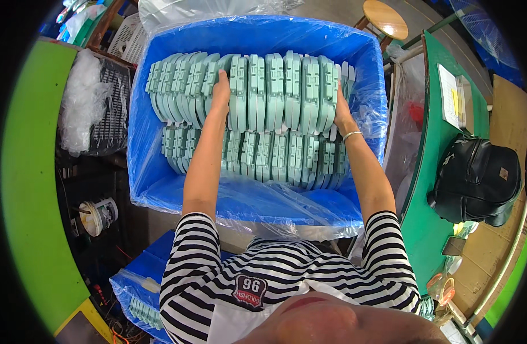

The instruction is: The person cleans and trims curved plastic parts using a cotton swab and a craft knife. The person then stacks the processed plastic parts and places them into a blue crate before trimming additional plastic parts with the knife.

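Note:
Two rows of pale green moulded plastic parts (275, 92) stand on edge, packed side by side, in a blue bin (252, 28). My left hand (220, 94) reaches into the far row, its thumb up and its fingers hidden between neighbouring parts. At the right end of the same group, my right hand (342, 112) presses against the outer side, its fingers mostly hidden. Several parts are clasped between the two hands. The near row of green parts (263, 155) sits just below, untouched by either hand. Whether the clasped group is lifted, I cannot tell.
Clear plastic film (309, 215) lines the bin's rim. At the right is a green table (424, 189) with a black backpack (478, 178) and papers (449, 94). On the left are a black crate (111, 109), a white bucket (98, 217) and a bright green surface (34, 172). A wooden stool (385, 20) stands beyond.

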